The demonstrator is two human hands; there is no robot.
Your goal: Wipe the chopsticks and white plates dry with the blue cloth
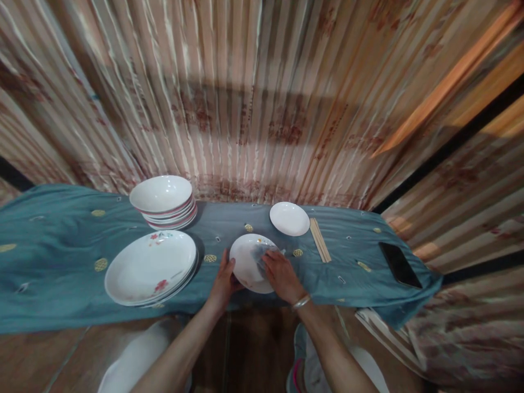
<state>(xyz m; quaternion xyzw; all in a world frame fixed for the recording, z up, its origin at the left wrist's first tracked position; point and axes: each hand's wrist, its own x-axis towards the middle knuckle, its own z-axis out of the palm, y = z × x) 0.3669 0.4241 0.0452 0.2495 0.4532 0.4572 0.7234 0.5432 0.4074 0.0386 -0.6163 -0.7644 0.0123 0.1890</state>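
Teal tablecloth (pixel 53 245) with stacked bowls (pixel 164 202), stacked large plates (pixel 151 267), small white dish (pixel 290 219), chopsticks (pixel 320 240), black phone (pixel 400 265).

I am seeing white on the far plate (pixel 289 218), while the near middle plate (pixel 244 265) is adding a small yellow motif. On the left, the near plates (pixel 139 267) are bearing red flowers on white and the far bowls (pixel 164 194) red bands. The teal tablecloth (pixel 77 234) is carrying yellow patches; the curtain (pixel 229 109) is mixing beige with reddish flowers; the phone (pixel 400 264) is looking black.
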